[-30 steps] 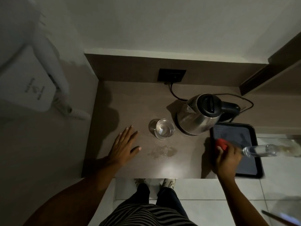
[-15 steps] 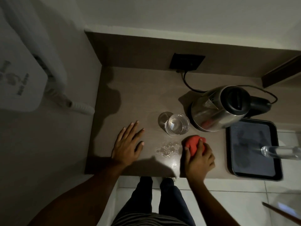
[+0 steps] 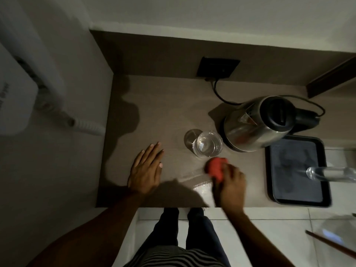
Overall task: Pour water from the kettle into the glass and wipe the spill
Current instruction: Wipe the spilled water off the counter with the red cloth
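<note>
A steel kettle [image 3: 252, 130] with a black lid stands upright at the right of the brown counter [image 3: 163, 105]. Just left of it a clear glass [image 3: 207, 147] holds water. My right hand [image 3: 232, 185] grips a red cloth [image 3: 215, 167] and presses it on the counter just in front of the glass. A wet smear [image 3: 198, 181] shines left of the cloth. My left hand [image 3: 146, 169] lies flat on the counter, fingers spread, holding nothing.
A black tray [image 3: 296, 201] lies at the counter's right end, with a clear bottle [image 3: 327, 174] over it. The kettle cord [image 3: 219, 93] runs to a black wall socket [image 3: 217, 67]. The counter's front edge is near my legs.
My right hand carried the red cloth from the tray leftward onto the spill in front of the glass. The droplets have become a smear. My left hand stays flat.
</note>
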{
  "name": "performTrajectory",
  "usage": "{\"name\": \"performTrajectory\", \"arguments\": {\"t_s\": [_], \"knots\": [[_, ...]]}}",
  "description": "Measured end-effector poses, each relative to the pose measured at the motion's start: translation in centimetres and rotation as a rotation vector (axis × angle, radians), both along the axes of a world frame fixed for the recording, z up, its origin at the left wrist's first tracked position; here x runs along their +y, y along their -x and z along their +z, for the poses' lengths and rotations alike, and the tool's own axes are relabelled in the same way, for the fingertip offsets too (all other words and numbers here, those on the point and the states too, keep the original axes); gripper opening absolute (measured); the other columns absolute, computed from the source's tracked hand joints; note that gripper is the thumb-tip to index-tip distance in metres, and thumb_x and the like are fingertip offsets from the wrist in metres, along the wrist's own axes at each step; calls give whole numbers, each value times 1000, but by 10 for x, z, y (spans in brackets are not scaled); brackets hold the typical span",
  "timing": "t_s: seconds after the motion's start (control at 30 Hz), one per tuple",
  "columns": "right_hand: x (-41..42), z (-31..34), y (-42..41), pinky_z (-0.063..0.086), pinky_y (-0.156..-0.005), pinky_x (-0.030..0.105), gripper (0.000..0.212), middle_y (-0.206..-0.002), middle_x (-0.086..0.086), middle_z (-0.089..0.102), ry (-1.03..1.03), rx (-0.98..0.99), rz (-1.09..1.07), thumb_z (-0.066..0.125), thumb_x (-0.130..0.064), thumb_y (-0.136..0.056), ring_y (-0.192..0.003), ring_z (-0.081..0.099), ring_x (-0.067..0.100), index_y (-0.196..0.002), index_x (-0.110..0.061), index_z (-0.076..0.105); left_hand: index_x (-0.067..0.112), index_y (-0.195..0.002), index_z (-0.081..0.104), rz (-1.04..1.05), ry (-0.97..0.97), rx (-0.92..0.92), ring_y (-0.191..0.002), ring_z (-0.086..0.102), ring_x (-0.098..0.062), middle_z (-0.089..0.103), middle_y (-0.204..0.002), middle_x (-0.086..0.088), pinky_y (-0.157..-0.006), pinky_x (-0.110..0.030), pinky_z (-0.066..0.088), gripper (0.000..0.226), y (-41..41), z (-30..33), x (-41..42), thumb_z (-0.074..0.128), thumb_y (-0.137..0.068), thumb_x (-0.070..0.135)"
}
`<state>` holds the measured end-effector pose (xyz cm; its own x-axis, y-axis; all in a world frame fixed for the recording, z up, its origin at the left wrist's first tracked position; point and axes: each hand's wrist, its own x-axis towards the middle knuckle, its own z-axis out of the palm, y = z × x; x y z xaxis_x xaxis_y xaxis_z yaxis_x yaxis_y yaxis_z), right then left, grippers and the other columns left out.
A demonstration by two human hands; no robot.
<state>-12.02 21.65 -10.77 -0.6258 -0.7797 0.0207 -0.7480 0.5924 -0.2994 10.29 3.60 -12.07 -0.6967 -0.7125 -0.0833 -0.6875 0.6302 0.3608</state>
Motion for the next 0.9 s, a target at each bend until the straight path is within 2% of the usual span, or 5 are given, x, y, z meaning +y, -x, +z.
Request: {"name": "performTrajectory", "arguments": {"t_s": [0.2, 0.4, 0.53, 0.8, 0.9], "knots": [[-9, 3, -2, 41, -81, 54, 64, -115, 40, 52, 40, -35, -464, 60, -23, -75, -96, 51, 56, -131, 7, 53, 18, -147, 41, -9, -17, -38, -149, 28, -19, 33, -159, -1, -120, -45, 26, 51, 0, 1, -1, 26, -101, 35], [-16, -4, -135, 54, -74, 47, 72, -118, 20, 64, 13, -177, 243, 85, -26, -63, -94, 64, 40, -127, -16, 53, 17, -146, 42, -13, 3, -45, -147, 32, -22, 36, -158, -2, -118, -44, 27, 50, -1, -6, -2, 29, -100, 31], [8, 2, -76, 41, -79, 32, 62, -110, 13, 65, 43, -199, 489, 76, -28, -69, -90, 61, 31, -125, -17, 54, 17, -146, 43, -25, 5, -55, -147, 32, -21, 36, -157, -2, -119, -41, 22, 51, -3, -3, 3, 28, -100, 34], [1, -9, 18, 38, -86, 52, 65, -120, 36, 48, 41, -79, -559, 63, -20, -79, -101, 47, 51, -139, -1, 47, 19, -148, 40, -8, 2, -60, -150, 25, -18, 31, -160, 1, -121, -41, 19, 51, 6, -3, -4, 31, -101, 38], [-24, -6, -55, 41, -81, 52, 67, -117, 36, 52, 34, -199, -425, 62, -20, -73, -96, 50, 51, -136, 0, 51, 19, -148, 40, -10, 16, -67, -150, 24, -18, 30, -161, 1, -121, -41, 19, 51, 0, -6, -1, 33, -101, 37]]}}
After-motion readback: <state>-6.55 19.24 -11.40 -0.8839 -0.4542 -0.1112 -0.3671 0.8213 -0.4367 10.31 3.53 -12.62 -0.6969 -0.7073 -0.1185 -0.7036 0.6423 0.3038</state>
